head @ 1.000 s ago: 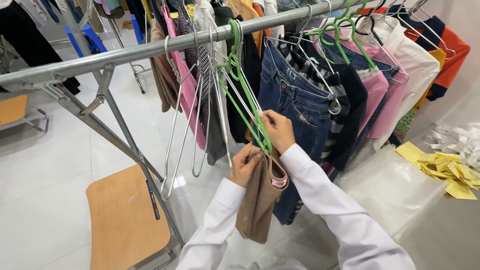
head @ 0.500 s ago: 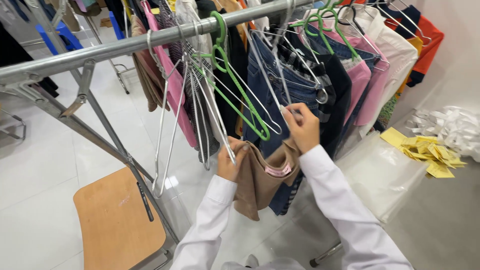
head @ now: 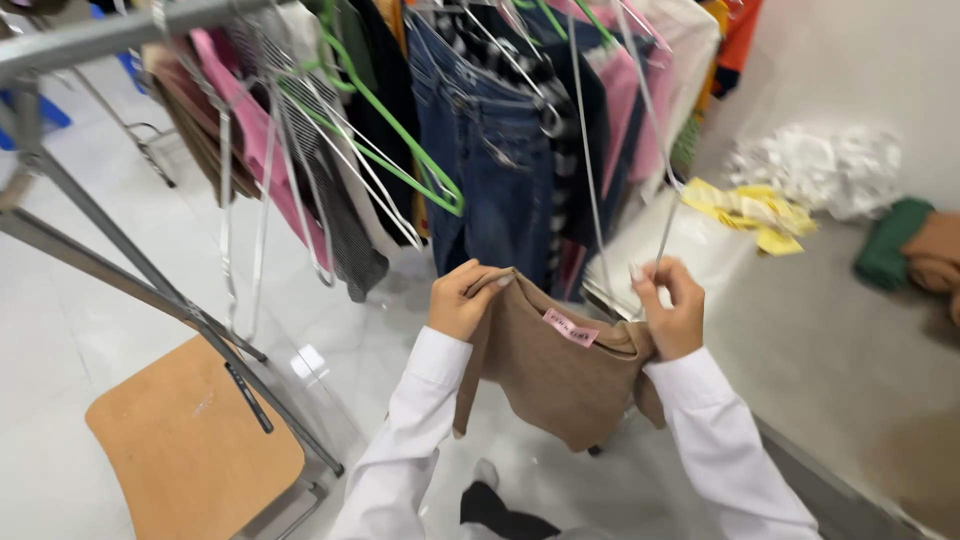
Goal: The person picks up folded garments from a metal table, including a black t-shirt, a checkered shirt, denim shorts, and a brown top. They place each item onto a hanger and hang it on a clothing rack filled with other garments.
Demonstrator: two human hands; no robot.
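Observation:
My left hand (head: 462,298) grips one shoulder of a brown knit top (head: 555,375) with a pink neck label. My right hand (head: 672,308) pinches the other shoulder together with a thin silver wire hanger (head: 625,160) that runs up past the clothes. The top hangs spread between both hands, below a metal clothes rail (head: 110,30). Both arms wear white sleeves.
The rail holds blue jeans (head: 490,170), pink and dark garments and empty green hangers (head: 400,140). A wooden chair seat (head: 190,450) stands at lower left beside the rack's slanted legs. Yellow papers (head: 750,210), white plastic and folded green and brown cloth (head: 915,255) lie on the right.
Both hands have come down and away from the rail, taking the silver hanger along. The brown top, bunched before, is now stretched open between them.

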